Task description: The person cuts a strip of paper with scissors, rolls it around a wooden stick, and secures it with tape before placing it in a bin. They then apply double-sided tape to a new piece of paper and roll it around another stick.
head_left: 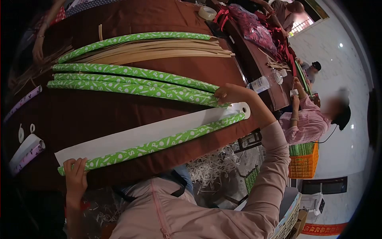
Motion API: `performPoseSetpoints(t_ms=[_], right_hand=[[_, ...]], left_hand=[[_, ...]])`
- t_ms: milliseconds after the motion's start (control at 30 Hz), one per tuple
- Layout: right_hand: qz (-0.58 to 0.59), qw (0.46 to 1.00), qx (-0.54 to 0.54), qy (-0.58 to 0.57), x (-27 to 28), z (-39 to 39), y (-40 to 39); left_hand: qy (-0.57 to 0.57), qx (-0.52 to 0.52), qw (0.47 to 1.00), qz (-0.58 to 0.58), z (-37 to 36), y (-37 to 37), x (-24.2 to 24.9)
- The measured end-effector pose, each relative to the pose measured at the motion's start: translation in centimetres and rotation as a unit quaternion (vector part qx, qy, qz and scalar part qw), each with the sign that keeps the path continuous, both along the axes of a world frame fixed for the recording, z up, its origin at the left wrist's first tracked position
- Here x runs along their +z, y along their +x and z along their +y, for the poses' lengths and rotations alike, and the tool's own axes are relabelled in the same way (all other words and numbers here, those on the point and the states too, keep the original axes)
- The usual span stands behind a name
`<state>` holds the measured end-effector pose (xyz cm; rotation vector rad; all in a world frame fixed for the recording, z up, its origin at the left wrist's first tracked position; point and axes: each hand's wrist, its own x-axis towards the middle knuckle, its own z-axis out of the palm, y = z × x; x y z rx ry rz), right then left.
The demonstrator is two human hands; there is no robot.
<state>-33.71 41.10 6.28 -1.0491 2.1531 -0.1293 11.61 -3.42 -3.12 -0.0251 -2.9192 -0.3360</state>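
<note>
A green patterned paper roll (151, 149) lies slantwise along the near table edge, with a white sheet (131, 133) spread flat along its far side. My left hand (76, 177) has its fingers closed over the left end of this roll. My right hand (234, 94) is at the right ends of several other green rolls (131, 88), fingers bent together; what is between them is hidden. Just below that hand, a white roll with a dark hole (246, 110) sits at the right end of the near roll.
Brown paper strips (159, 51) and another green roll (131, 38) lie farther back on the brown-covered table (107, 111). Purple-patterned rolls (28, 153) are at left, a white bottle (259, 85) at right. A person in a pink shirt (304, 125) is at right. Paper shreds (211, 167) cover the floor.
</note>
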Motion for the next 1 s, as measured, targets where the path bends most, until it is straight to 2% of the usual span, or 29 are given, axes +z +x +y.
performPoseSetpoints(t_ms=[200,433,600,733,833,900,933,1000], right_hand=[[-0.013,0.998,-0.033,0.042,0.2,-0.4,-0.2],[-0.027,0.999,-0.033,0.022,-0.1,-0.1,-0.8],[-0.069,0.99,-0.116,0.05,1.3,-0.9,0.3],[-0.05,0.994,-0.074,0.057,1.1,-1.0,-0.1],[-0.062,0.99,-0.12,0.05,0.7,-0.5,0.3],[-0.032,0.996,-0.071,-0.048,-0.2,0.6,0.3],[-0.034,0.996,-0.069,-0.047,-0.6,0.9,0.6],[0.044,0.987,-0.065,-0.138,-1.6,1.3,2.3]], left_hand=[[-0.008,-0.009,1.0,0.006,-0.2,0.1,-0.4],[0.007,-0.009,1.0,-0.005,-0.2,0.1,-0.1],[-0.001,-0.023,1.0,-0.004,-0.3,0.0,0.1],[-0.003,-0.015,1.0,0.001,-0.6,0.4,-0.7],[0.007,-0.013,1.0,-0.012,-0.8,0.5,-0.6],[0.018,0.005,0.999,-0.03,-0.7,0.7,0.2],[0.03,0.023,0.998,-0.046,-0.5,0.7,0.4],[0.005,0.019,0.999,-0.043,-1.3,1.0,0.1]])
